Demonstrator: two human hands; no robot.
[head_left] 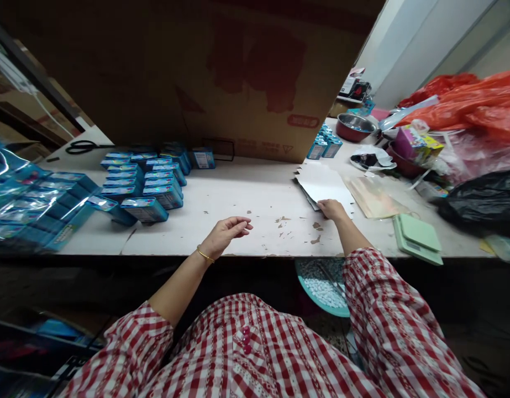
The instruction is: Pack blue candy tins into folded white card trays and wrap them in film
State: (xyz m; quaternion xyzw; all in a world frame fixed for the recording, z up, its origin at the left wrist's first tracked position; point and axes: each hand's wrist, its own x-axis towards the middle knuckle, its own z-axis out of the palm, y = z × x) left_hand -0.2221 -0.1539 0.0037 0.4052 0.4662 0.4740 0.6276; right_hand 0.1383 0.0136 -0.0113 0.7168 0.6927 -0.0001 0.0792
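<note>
My left hand hovers over the front edge of the white table, fingers loosely curled with the tips apart, holding nothing that I can see; a gold bangle sits on its wrist. My right hand rests on the near edge of a stack of flat white card sheets, its fingers pressed down on them. Rows of small blue boxes stand to the left of my left hand.
A large brown cardboard box stands at the back. Black scissors lie far left. A green scale, a metal bowl, red plastic bags and a black bag sit right. A teal basin of small white pieces is below the table.
</note>
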